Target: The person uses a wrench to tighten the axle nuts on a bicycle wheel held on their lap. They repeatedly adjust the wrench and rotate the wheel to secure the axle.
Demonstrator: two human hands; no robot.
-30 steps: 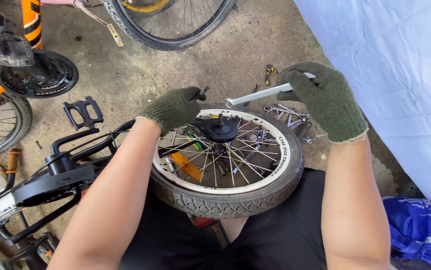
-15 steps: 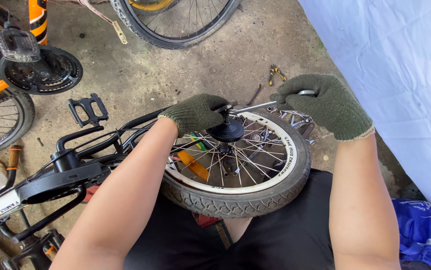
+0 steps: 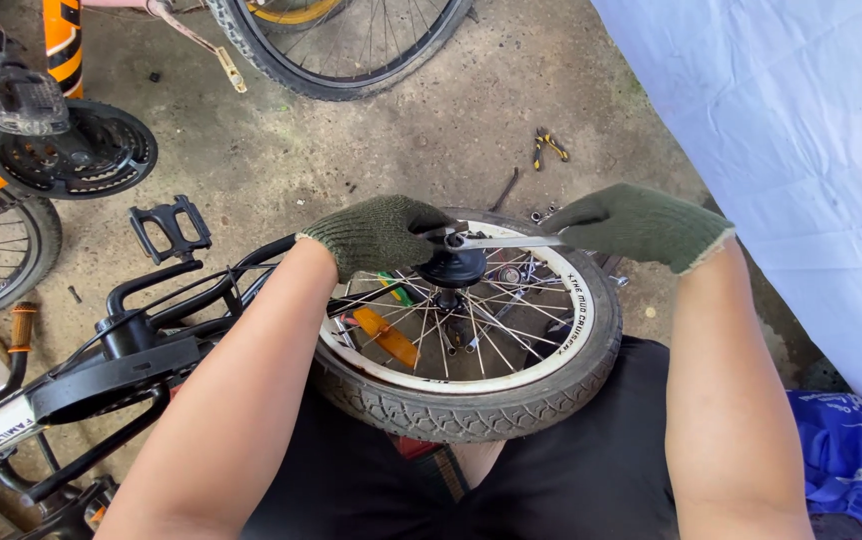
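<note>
- My left hand (image 3: 376, 235), in a green knit glove, is closed at the hub (image 3: 451, 268) of the small wheel (image 3: 471, 330); the fingers curl toward the axle end. Whether they pinch a second tool or only brace the hub, I cannot tell.
- My right hand (image 3: 641, 225), gloved the same, is closed around the far end of a flat wrench (image 3: 506, 241). The wrench lies level, its head seated at the axle nut just above the hub.
- The wheel lies flat across my lap, tyre toward me, white rim up, an orange reflector (image 3: 383, 336) clipped in the spokes on the left.
- Judgement: the wrench head should sit fully on the nut flats before I load it; a half-seated head would likely slip. The pull should stay in the plane of the wheel, with the left hand holding the hub against rotation.
- Judgement: the wheel rests only on my thighs, so a hard pull could spin or tip it.
- Around me: a black bicycle frame (image 3: 141, 340) touches the wheel's left side and crowds my left forearm.
- A loose pedal (image 3: 171, 225) lies on the concrete beyond it; a chainring with guard (image 3: 76, 150) sits farther left.
- Pliers (image 3: 549, 145) lie on the floor well beyond the wheel; small loose parts sit just behind the rim.
- A white sheet (image 3: 781, 130) hangs at my right, near the wrench hand.
</note>
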